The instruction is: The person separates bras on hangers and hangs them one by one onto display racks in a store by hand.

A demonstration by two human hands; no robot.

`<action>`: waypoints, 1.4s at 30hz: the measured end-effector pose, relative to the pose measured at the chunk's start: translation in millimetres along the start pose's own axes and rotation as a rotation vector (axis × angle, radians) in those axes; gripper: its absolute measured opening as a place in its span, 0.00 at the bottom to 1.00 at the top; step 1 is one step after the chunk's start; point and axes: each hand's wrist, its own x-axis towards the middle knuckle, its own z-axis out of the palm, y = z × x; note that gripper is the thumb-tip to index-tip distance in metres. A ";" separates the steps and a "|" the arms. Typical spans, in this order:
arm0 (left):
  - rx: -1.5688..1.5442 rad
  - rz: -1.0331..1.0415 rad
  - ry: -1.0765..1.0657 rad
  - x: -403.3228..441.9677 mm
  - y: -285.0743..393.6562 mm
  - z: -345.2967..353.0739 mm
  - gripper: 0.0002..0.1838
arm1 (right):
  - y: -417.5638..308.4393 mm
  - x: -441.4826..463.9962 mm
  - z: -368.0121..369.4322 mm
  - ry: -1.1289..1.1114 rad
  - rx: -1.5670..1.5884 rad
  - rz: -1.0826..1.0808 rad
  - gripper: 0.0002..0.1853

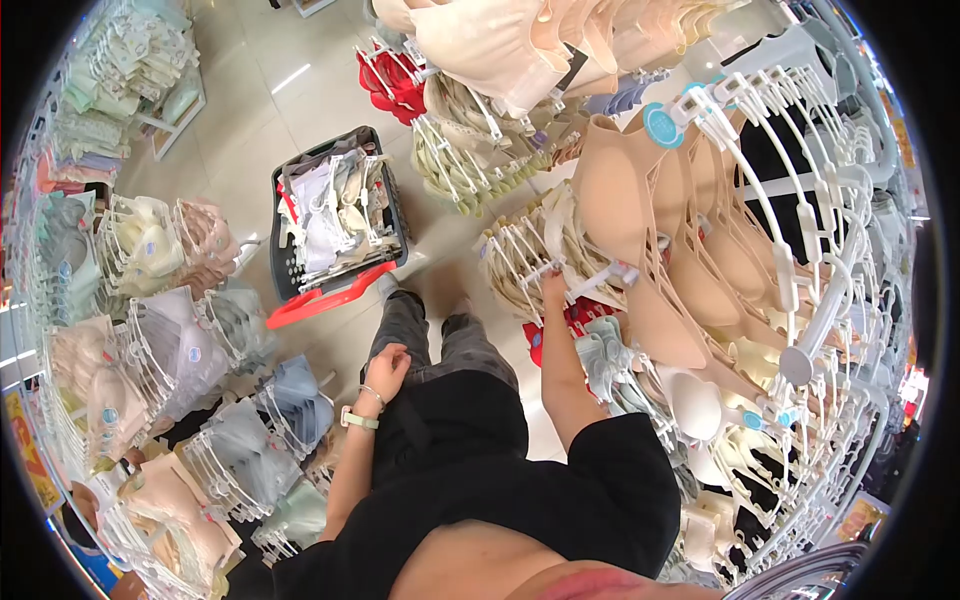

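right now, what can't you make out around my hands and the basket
All in the head view:
- Right hand: its exact grip is unclear, with the fingertips lost among the hangers.
- Basket: its bottom is hidden by the piled garments.
- Left hand: the palm is turned out of sight.
- Wristwatch: its display is too small to read.

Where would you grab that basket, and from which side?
Probably by the red handle, coming from the person's side: it sticks out as a long bar from the near end of the basket, while garments crowd the inside. The left hand is nearer to it and looks empty.
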 end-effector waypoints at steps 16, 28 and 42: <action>-0.172 0.200 0.063 91.0 75.6 -156.9 0.09 | -35.1 -11.7 -5.2 0.191 0.047 0.234 0.12; 0.152 -0.092 0.026 305.9 -90.3 -193.6 0.17 | -28.0 -94.8 2.0 0.200 -0.020 0.422 0.13; 0.045 -0.270 0.193 394.6 -154.0 -135.1 0.27 | -49.7 -372.2 5.9 -0.473 0.397 1.138 0.14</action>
